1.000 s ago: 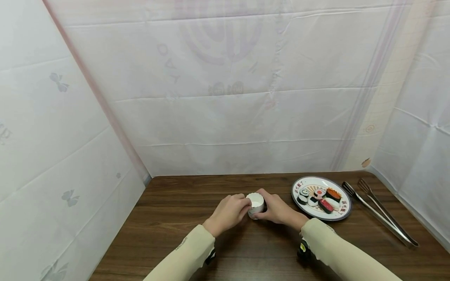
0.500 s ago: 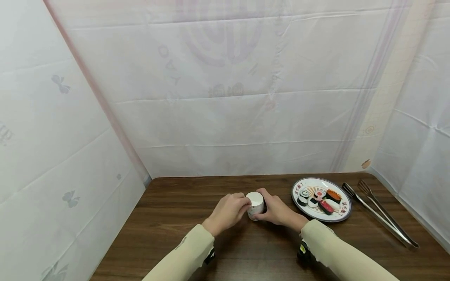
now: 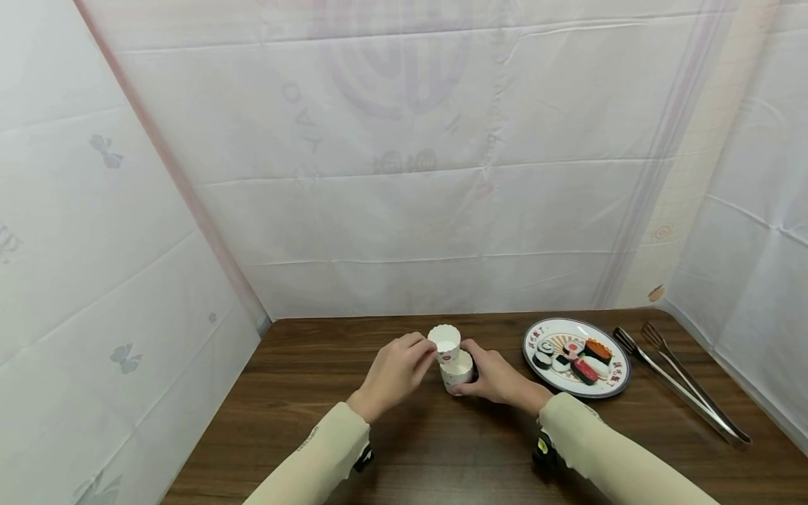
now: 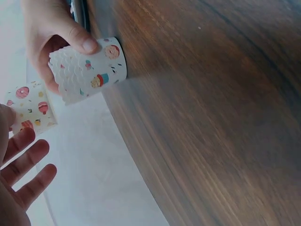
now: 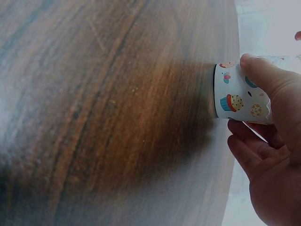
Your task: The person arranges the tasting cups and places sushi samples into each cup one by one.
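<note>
My left hand (image 3: 393,372) pinches a white paper cupcake cup (image 3: 445,340) by its side, between thumb and index finger. In the left wrist view its other fingers (image 4: 36,155) are spread, and printed sweets cover the lifted cup (image 4: 41,107). The cup is tilted just above a stack of nested cupcake cups (image 3: 456,379) standing on the table. Several scalloped rims show on that stack (image 4: 104,77) in the left wrist view. My right hand (image 3: 501,376) grips the stack's side, with the thumb (image 5: 258,70) lying across the cupcake print.
Right of the hands is a round plate (image 3: 536,379) bearing several sushi pieces. Metal tongs (image 3: 688,389) lie beyond it near the table's right edge. White printed sheeting (image 3: 404,231) hangs behind the dark wooden table (image 3: 315,365) and at both sides.
The left hand has drawn one cupcake cup up out of the stack, moving slightly up and left. The right hand stays on the stack.
</note>
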Tool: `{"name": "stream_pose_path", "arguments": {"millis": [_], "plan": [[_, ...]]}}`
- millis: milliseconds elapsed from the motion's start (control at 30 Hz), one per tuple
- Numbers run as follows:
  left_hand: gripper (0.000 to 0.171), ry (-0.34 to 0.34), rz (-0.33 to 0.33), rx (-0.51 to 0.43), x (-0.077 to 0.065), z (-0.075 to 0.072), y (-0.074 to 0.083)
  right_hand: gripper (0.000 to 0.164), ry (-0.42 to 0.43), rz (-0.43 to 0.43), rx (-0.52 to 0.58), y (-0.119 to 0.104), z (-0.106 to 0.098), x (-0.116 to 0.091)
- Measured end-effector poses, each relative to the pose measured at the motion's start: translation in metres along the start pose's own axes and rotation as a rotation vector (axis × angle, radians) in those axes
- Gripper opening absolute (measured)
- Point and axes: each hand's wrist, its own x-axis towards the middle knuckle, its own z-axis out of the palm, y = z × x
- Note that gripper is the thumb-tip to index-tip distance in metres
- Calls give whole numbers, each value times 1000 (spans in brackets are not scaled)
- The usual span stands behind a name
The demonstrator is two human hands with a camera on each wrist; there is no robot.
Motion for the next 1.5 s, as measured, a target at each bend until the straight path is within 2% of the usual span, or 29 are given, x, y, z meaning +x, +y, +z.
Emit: {"name": "stream_pose_path", "arguments": {"millis": [200,800,1500], "plan": [[5,19,-37,36,-11,-5,-11,66,-7,-29,-6,1,1,1],[8,-29,-172,132,-50,-25,-48,66,-14,-11,-20,1,3,0],[11,-47,-317,199,-90,-46,-73,64,-15,-20,-24,0,1,0]]}}
